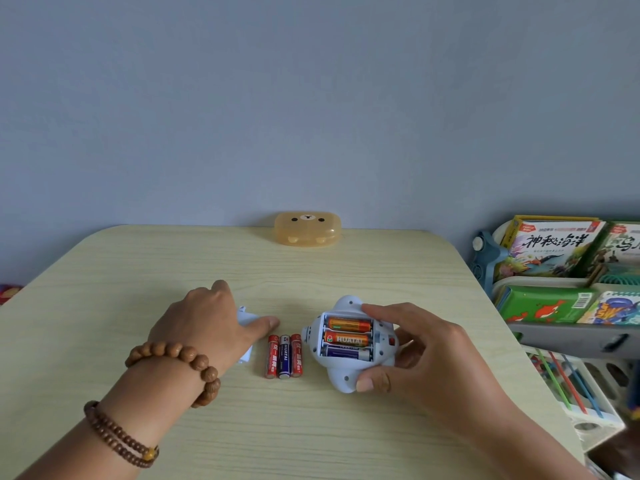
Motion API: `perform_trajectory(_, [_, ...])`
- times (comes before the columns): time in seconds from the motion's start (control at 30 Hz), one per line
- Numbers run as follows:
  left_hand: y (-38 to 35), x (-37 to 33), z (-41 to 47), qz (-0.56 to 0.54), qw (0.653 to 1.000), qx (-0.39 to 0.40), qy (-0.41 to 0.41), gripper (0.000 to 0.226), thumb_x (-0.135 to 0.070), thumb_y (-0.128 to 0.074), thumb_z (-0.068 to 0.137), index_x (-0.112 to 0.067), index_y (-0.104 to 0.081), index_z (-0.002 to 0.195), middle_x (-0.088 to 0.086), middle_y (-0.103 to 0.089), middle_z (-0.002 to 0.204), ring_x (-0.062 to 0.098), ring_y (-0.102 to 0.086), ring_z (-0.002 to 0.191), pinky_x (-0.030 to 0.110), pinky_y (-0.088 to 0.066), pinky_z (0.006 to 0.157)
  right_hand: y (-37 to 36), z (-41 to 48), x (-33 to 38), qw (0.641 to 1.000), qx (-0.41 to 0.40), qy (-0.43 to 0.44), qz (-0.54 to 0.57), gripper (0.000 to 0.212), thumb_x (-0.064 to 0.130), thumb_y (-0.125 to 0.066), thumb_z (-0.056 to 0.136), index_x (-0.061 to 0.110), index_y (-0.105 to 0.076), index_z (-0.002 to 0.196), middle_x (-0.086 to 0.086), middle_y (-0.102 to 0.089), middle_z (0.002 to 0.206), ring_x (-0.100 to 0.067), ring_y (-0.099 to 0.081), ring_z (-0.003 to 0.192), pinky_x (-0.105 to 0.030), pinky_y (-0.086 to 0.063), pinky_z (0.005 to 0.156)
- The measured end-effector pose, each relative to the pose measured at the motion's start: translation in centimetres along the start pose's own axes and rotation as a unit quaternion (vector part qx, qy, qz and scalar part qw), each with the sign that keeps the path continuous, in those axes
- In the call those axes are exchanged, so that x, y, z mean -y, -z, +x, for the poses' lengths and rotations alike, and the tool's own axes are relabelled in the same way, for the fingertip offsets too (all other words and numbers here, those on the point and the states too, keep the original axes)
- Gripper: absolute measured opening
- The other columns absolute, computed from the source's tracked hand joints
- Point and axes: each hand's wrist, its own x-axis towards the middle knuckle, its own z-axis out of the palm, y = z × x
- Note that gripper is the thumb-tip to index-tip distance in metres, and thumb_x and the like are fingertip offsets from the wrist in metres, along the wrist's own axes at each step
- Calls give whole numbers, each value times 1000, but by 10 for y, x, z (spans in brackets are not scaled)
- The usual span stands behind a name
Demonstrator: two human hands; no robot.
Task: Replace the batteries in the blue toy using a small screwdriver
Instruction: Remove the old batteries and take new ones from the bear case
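Observation:
The pale blue toy [341, 374] lies belly up on the table, its battery bay open with three batteries [347, 339] inside. My right hand [422, 355] grips the toy, fingers over its far edge and thumb at its near end. Three loose batteries [284, 356], two red and one blue, lie side by side just left of the toy. My left hand [214, 320] lies over a pale blue battery cover [246, 317], fingers curled round it, thumb pointing toward the loose batteries. No screwdriver is in view.
An orange bear-face box [307, 229] stands at the far edge of the wooden table [346, 438]. A rack of children's books [561, 271] and a bin with coloured sticks [568, 386] stand off the table's right side.

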Motion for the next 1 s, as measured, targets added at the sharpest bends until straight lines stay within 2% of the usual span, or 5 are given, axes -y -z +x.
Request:
perform_trajectory(0.2, [22,-8,-2,54,998,-36,-17,63,-77,-49,80,-16,-55,92,1,-55,92,25,-61,91,33,-49,68,0,0,-1,1000,1,5,3,79,42,-98,48,40,-68,121,28,-68,107,1,-65,76,-7,-47,64])
perform_trajectory(0.3, [31,-38,-8,-102,971,-133,-170,29,-51,-62,83,-23,-60,92,-7,-60,97,16,-59,93,32,-50,78,0,0,-1,1000,-1,9,1,79,42,-99,48,41,-69,121,28,-69,106,0,-66,76,-7,-47,64])
perform_trajectory(0.4, [26,-74,-15,-224,935,-46,-272,24,-40,-67,83,-28,-62,103,-15,-61,105,5,-56,100,24,-48,88,1,3,-1,1000,2,13,7,76,35,-100,48,41,-70,117,24,-70,104,0,-67,74,-7,-47,62])
perform_trajectory(0.63, [3,-99,-19,-309,916,52,-248,20,-22,-72,76,-27,-66,94,-12,-67,90,3,-63,79,12,-48,64,2,2,-2,1000,-5,27,14,78,24,-100,47,45,-68,114,31,-69,103,5,-67,76,-4,-47,62])
perform_trajectory(1.0, [1,-99,-16,-327,914,78,-229,21,-22,-74,72,-29,-65,89,-11,-68,78,1,-62,65,11,-48,54,2,1,0,999,3,34,19,78,23,-100,48,45,-68,115,31,-68,106,5,-67,76,-5,-47,62])
